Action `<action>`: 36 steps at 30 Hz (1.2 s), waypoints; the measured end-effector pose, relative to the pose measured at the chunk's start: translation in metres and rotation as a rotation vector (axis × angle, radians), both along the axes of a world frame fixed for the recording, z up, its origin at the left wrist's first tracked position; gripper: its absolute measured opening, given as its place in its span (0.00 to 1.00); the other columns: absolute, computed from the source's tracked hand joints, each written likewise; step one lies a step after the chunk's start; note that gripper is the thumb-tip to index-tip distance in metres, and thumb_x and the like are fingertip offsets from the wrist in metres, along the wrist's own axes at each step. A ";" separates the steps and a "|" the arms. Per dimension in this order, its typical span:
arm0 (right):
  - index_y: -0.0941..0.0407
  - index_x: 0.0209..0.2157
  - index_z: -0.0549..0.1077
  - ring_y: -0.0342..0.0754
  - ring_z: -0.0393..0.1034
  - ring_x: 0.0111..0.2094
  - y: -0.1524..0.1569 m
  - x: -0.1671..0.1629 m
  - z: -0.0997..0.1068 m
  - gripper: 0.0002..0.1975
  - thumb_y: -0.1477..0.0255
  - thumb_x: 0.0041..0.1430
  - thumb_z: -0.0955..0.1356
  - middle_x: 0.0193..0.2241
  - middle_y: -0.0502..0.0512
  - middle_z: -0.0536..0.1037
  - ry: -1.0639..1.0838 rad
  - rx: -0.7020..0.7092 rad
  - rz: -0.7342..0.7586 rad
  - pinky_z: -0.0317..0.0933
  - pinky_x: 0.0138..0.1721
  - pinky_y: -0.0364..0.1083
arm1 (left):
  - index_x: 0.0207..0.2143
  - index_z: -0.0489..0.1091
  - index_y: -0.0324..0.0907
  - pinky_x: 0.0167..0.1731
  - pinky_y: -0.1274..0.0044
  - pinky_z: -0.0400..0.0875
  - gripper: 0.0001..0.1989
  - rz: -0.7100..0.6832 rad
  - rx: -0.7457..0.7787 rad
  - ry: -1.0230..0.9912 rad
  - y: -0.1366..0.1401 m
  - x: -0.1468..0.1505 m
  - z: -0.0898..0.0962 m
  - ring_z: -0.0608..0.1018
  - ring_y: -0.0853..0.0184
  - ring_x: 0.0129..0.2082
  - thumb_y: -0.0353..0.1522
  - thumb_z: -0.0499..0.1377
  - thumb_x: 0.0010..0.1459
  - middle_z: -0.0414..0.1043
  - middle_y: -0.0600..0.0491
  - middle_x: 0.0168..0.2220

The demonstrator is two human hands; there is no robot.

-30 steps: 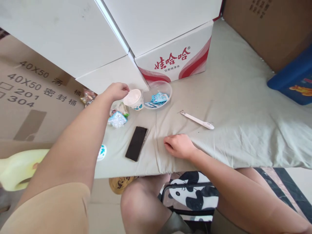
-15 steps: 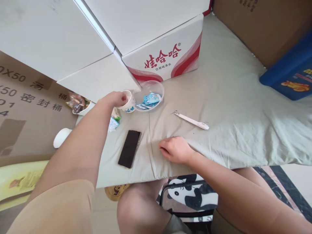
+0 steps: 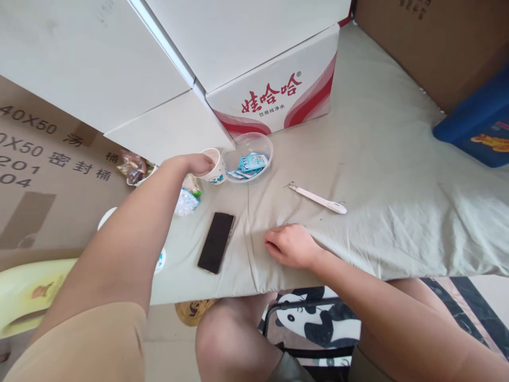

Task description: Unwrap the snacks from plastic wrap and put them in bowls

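My left hand (image 3: 201, 164) reaches into the mouth of a white paper cup (image 3: 217, 172) with a blue pattern. The rim hides its fingertips, and I cannot make out whether they hold anything. Touching the cup or close beside it stands a clear round plastic tub (image 3: 264, 151) with blue-and-white sachets (image 3: 252, 163) inside. My right hand (image 3: 292, 245) rests on the cloth in a loose fist, with nothing seen in it. A black-screened phone (image 3: 216, 242) lies to its left. A slim white pen-like tool (image 3: 318, 199) lies beyond it.
White cartons (image 3: 274, 101) with red print line the back, and a brown box (image 3: 51, 175) stands at left. Snack packets (image 3: 135, 167) and a clear-and-blue wrapper (image 3: 186, 201) lie near my left forearm. A blue container (image 3: 477, 127) stands at right. The cloth-covered surface (image 3: 377, 212) ends above my knees.
My left hand has gone deeper into the cup, its fingers now lower inside. My right hand keeps its place on the cloth. The whole view has shifted slightly.
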State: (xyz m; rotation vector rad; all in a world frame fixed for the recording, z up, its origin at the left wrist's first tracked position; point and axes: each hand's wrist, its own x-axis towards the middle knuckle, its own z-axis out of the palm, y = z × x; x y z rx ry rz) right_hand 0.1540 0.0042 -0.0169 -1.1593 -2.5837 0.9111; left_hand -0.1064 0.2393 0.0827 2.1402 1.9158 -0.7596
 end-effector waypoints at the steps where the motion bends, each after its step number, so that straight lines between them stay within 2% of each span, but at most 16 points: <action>1: 0.55 0.37 0.74 0.46 0.73 0.34 -0.001 0.000 0.000 0.11 0.70 0.67 0.61 0.38 0.54 0.82 0.001 0.005 0.001 0.46 0.30 0.47 | 0.36 0.79 0.42 0.44 0.76 0.72 0.13 0.038 0.020 0.021 -0.004 0.001 0.007 0.80 0.61 0.43 0.32 0.57 0.49 0.82 0.50 0.39; 4: 0.55 0.37 0.74 0.47 0.73 0.34 -0.002 0.000 -0.001 0.11 0.70 0.67 0.61 0.37 0.54 0.82 0.000 0.014 -0.004 0.46 0.30 0.47 | 0.47 0.76 0.38 0.51 0.68 0.69 0.19 0.158 0.283 0.058 -0.018 -0.001 0.026 0.76 0.53 0.52 0.36 0.54 0.57 0.80 0.43 0.46; 7: 0.55 0.37 0.74 0.47 0.74 0.35 -0.003 -0.001 0.000 0.11 0.71 0.66 0.60 0.37 0.54 0.82 -0.007 0.006 -0.014 0.45 0.30 0.47 | 0.51 0.73 0.36 0.46 0.66 0.71 0.22 0.250 0.412 -0.035 -0.025 -0.005 0.035 0.78 0.53 0.48 0.36 0.52 0.60 0.80 0.41 0.46; 9: 0.55 0.37 0.74 0.47 0.74 0.35 -0.002 -0.001 0.001 0.11 0.71 0.66 0.61 0.37 0.54 0.82 -0.006 0.002 -0.018 0.45 0.30 0.47 | 0.51 0.73 0.37 0.42 0.70 0.73 0.21 0.271 0.354 -0.106 -0.025 -0.009 0.035 0.80 0.57 0.43 0.34 0.51 0.59 0.80 0.42 0.45; 12: 0.55 0.37 0.74 0.47 0.74 0.34 -0.001 -0.001 0.001 0.10 0.71 0.66 0.61 0.37 0.54 0.82 -0.006 0.001 -0.017 0.45 0.29 0.47 | 0.49 0.75 0.41 0.40 0.74 0.74 0.21 0.226 0.246 -0.123 -0.019 -0.015 0.026 0.81 0.61 0.42 0.32 0.54 0.54 0.81 0.47 0.45; 17: 0.55 0.37 0.74 0.46 0.73 0.34 0.000 -0.001 0.002 0.11 0.71 0.67 0.61 0.38 0.54 0.82 -0.005 0.000 -0.007 0.46 0.30 0.47 | 0.44 0.78 0.45 0.41 0.74 0.72 0.18 -0.014 0.207 0.085 -0.009 -0.014 0.001 0.81 0.58 0.44 0.35 0.57 0.51 0.82 0.49 0.44; 20: 0.55 0.38 0.74 0.46 0.73 0.35 0.000 -0.001 0.002 0.11 0.71 0.67 0.61 0.38 0.54 0.82 0.001 -0.006 0.002 0.46 0.30 0.47 | 0.43 0.78 0.45 0.43 0.74 0.71 0.18 -0.092 0.163 0.132 -0.006 -0.004 -0.009 0.80 0.56 0.46 0.35 0.56 0.51 0.81 0.48 0.46; 23: 0.55 0.37 0.74 0.46 0.73 0.34 0.001 -0.001 0.002 0.11 0.70 0.66 0.61 0.38 0.53 0.82 0.006 -0.004 0.000 0.44 0.29 0.47 | 0.45 0.78 0.45 0.45 0.73 0.70 0.20 -0.086 0.035 0.153 -0.003 0.009 -0.006 0.80 0.55 0.47 0.33 0.56 0.50 0.80 0.48 0.48; 26: 0.55 0.37 0.74 0.46 0.72 0.33 0.000 -0.001 0.000 0.11 0.70 0.66 0.61 0.38 0.53 0.82 0.015 0.002 -0.003 0.42 0.28 0.48 | 0.44 0.78 0.45 0.45 0.75 0.70 0.18 -0.044 -0.052 0.151 -0.002 0.014 0.011 0.80 0.57 0.47 0.35 0.56 0.53 0.80 0.49 0.48; 28: 0.55 0.37 0.74 0.46 0.72 0.33 0.000 0.000 -0.001 0.11 0.71 0.66 0.61 0.38 0.53 0.82 0.023 0.007 -0.002 0.43 0.29 0.48 | 0.45 0.78 0.44 0.46 0.73 0.70 0.18 -0.021 0.008 0.152 -0.003 0.012 0.025 0.79 0.56 0.48 0.36 0.54 0.55 0.80 0.48 0.48; 31: 0.55 0.36 0.74 0.46 0.73 0.33 -0.001 0.000 -0.002 0.11 0.71 0.66 0.61 0.38 0.54 0.82 0.029 0.016 -0.004 0.44 0.29 0.47 | 0.49 0.75 0.43 0.49 0.69 0.70 0.20 0.032 0.287 0.104 -0.008 0.005 0.040 0.78 0.51 0.51 0.36 0.52 0.58 0.79 0.45 0.49; 33: 0.55 0.36 0.74 0.46 0.73 0.34 -0.001 0.000 -0.002 0.10 0.70 0.66 0.61 0.38 0.54 0.82 0.028 0.020 -0.005 0.45 0.30 0.47 | 0.51 0.75 0.43 0.51 0.67 0.70 0.21 0.062 0.451 0.042 -0.011 0.000 0.042 0.77 0.51 0.52 0.36 0.51 0.59 0.79 0.44 0.49; 34: 0.55 0.36 0.74 0.46 0.73 0.34 -0.001 0.000 -0.002 0.10 0.70 0.66 0.61 0.38 0.54 0.82 0.026 0.020 -0.002 0.45 0.30 0.47 | 0.53 0.74 0.43 0.53 0.67 0.70 0.22 0.070 0.471 0.021 -0.012 -0.003 0.041 0.77 0.52 0.53 0.36 0.51 0.60 0.78 0.45 0.51; 36: 0.55 0.37 0.74 0.46 0.74 0.34 -0.001 0.001 -0.002 0.11 0.70 0.66 0.61 0.38 0.53 0.82 0.023 0.017 0.003 0.45 0.30 0.47 | 0.57 0.72 0.42 0.57 0.68 0.67 0.25 0.072 0.407 -0.011 -0.014 -0.006 0.034 0.75 0.53 0.57 0.37 0.49 0.61 0.76 0.45 0.56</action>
